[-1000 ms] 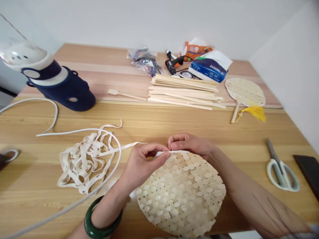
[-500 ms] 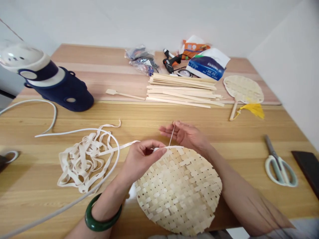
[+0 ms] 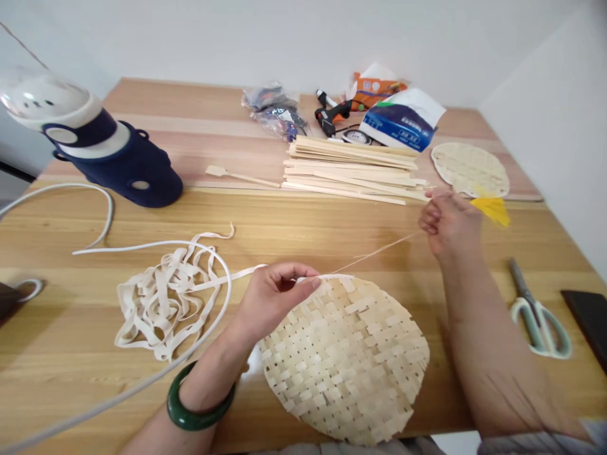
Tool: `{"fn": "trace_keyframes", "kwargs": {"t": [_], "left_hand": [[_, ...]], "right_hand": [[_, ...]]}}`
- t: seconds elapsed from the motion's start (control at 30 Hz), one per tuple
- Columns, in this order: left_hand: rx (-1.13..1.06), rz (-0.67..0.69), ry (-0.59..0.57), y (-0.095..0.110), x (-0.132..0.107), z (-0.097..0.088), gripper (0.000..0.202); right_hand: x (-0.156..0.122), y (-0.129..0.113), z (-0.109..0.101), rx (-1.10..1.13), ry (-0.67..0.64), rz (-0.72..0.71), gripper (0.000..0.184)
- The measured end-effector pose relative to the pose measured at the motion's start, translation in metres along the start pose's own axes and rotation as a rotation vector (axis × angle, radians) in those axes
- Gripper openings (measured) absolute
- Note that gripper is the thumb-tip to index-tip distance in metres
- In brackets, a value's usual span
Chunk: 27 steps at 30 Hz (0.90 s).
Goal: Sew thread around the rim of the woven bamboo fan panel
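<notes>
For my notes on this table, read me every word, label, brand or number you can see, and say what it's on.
No text can be read with certainty.
Blue and white packet: printed characters, too blurred to read.
Orange packet: printing, too small to read.
Clear plastic bag: label too blurred to read.

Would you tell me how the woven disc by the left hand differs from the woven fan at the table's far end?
The woven bamboo disc has ragged strip ends around most of its edge, while the bamboo fan has a neat, smooth rim. The left hand pinches the disc's top edge; no hand holds the fan, which has a yellow tassel at it. Both are rounded and woven from pale strips.
</notes>
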<state>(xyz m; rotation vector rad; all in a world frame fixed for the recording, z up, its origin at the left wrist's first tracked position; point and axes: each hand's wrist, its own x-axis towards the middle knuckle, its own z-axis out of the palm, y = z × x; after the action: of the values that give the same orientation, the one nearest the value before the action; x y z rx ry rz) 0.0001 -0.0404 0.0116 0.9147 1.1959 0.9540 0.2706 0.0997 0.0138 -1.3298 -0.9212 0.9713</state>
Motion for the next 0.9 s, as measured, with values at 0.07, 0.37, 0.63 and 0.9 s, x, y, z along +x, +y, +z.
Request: {"fn": "trace_keyframes", "kwargs": {"t": [0.07, 0.37, 0.63, 0.9], "left_hand": [[-0.003, 0.012, 0.002, 0.000, 0.001, 0.000, 0.012], [0.020, 0.022, -0.030, -0.003, 0.000, 0.001, 0.013], [-0.020, -0.026, -0.030, 0.002, 0.000, -0.001, 0.015], [0.101, -0.094, 0.075, -0.004, 0.007, 0.001, 0.019]], "right_hand": [[0.009, -0.003, -0.014, -0.052, 0.065, -0.053, 0.009], [0.026, 0.016, -0.045, -0.338, 0.309, -0.303, 0.014], [0.016, 0.024, -0.034, -0.470, 0.216, -0.266, 0.005], [-0.035, 0.018, 0.036, -0.041, -0.715, 0.177, 0.023]]}}
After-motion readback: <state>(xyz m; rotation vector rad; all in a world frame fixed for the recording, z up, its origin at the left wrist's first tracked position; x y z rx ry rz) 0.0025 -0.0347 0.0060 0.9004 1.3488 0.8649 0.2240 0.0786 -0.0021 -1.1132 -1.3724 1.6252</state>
